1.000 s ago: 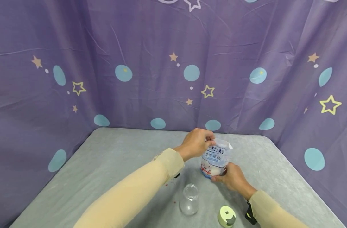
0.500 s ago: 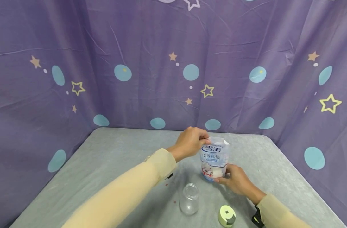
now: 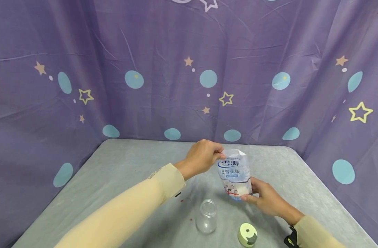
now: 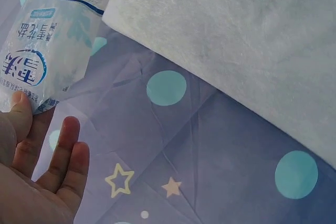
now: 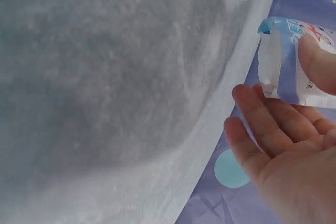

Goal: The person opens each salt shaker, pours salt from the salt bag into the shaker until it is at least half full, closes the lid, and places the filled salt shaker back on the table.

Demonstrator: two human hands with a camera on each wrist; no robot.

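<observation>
A white and blue plastic bag of salt [image 3: 234, 175] is held over the table between both hands, its top leaning left. My left hand [image 3: 202, 156] pinches its upper left corner between thumb and forefinger; in the left wrist view the other fingers [image 4: 67, 135] are off the bag. Low on the right side, my right hand [image 3: 268, 199] grips the bag, thumb in front; some of its fingers [image 5: 262, 124] show behind and below the bag in the right wrist view. Nearer the body stands a clear jar [image 3: 206, 220] without a lid. A pale green round lid [image 3: 247, 235] lies to its right.
Grey cloth covers the table [image 3: 139, 162]. A purple curtain [image 3: 176, 86] with stars and dots hangs behind and at both sides. Small red specks mark the cloth left of the jar.
Both hands still hold the bag. My left hand has moved left and my right hand to the right and slightly down, so the bag now leans left. Jar and lid have stayed put.
</observation>
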